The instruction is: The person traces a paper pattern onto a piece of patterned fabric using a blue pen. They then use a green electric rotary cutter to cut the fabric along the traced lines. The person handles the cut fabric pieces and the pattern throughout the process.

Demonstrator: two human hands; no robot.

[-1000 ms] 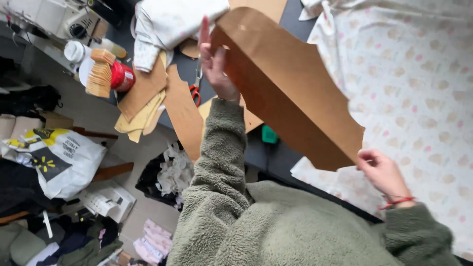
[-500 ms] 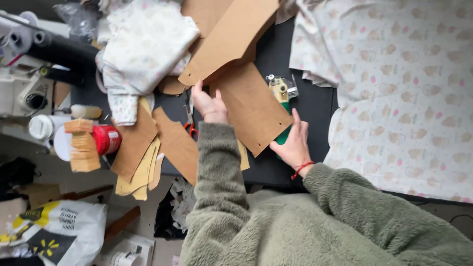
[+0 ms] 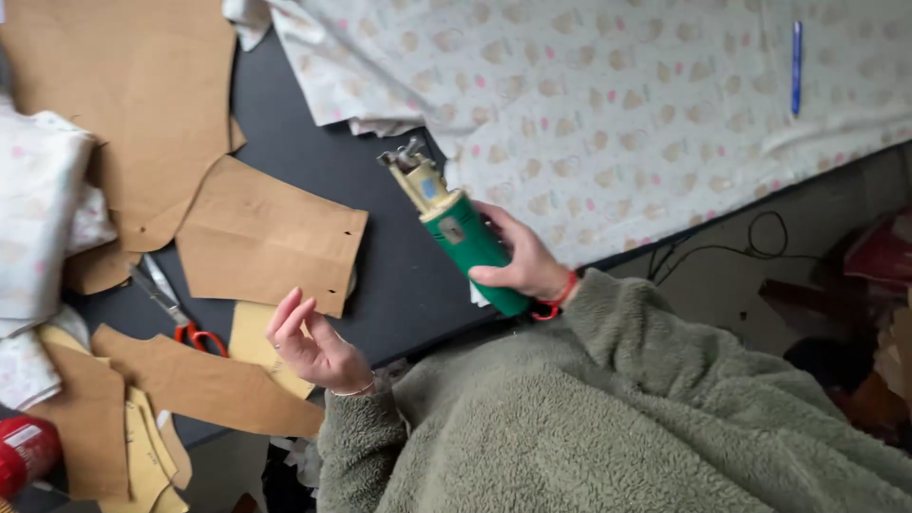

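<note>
Two hands are seen, both coming out of fuzzy green sleeves (image 3: pixel 608 418) at the bottom of the view. One green tool (image 3: pixel 463 231) with a pale yellow metal head is held by the right hand (image 3: pixel 522 261), just above the middle at about 12 o'clock. The fingers are wrapped tight round its green body, and the head is pointed up toward 11 o'clock. A red band (image 3: pixel 556 299) is worn on that wrist.

The left hand (image 3: pixel 313 344) is found at about 8 o'clock. Nothing is held by it; the palm is turned up and the fingers are loosely spread and bent. It is held just below one brown paper piece (image 3: pixel 266 237) with small holes near its edge.

One pair of scissors (image 3: pixel 176 313) with red handles is laid at 9 o'clock, partly hidden under brown paper. More brown and yellow paper pieces (image 3: pixel 199 385) are piled at 8 o'clock; the number cannot be told. One red can (image 3: pixel 24 454) is cut off by the left edge.

Everything is laid on one dark table (image 3: pixel 399 285). Farther off, at 1 o'clock, one spotted cloth (image 3: pixel 617 104) is spread, with one blue pen (image 3: pixel 796 66) on it. One big brown paper piece (image 3: pixel 123 95) is seen at 10 o'clock.
</note>
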